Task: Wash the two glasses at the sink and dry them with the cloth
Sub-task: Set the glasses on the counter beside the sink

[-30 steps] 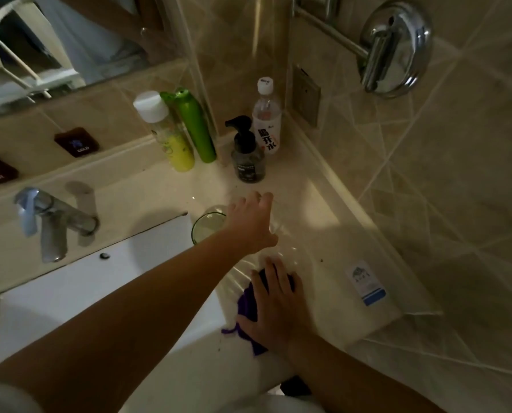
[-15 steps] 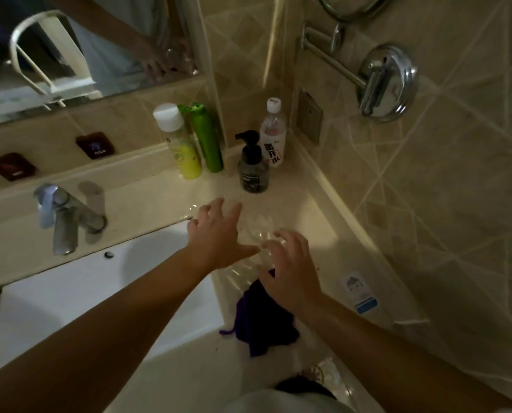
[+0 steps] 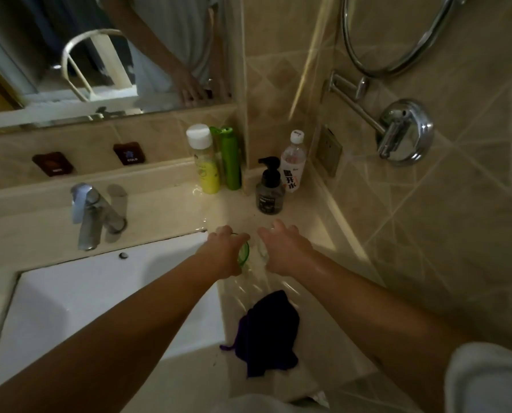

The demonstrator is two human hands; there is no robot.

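Two glasses stand side by side on the beige counter, just right of the white sink. My left hand curls over the green-tinted glass from above. My right hand curls over the clear glass beside it; most of that glass is hidden under the hand. A dark purple cloth lies crumpled on the counter nearer to me, between my forearms, with neither hand on it.
A chrome faucet stands behind the sink. Bottles crowd the back corner: yellow bottle, green bottle, black pump bottle, water bottle. A chrome wall fixture sticks out from the tiled wall at right.
My right hand left the purple cloth and moved forward onto the clear glass. My left hand came down over the green-tinted glass. The view tilted up.
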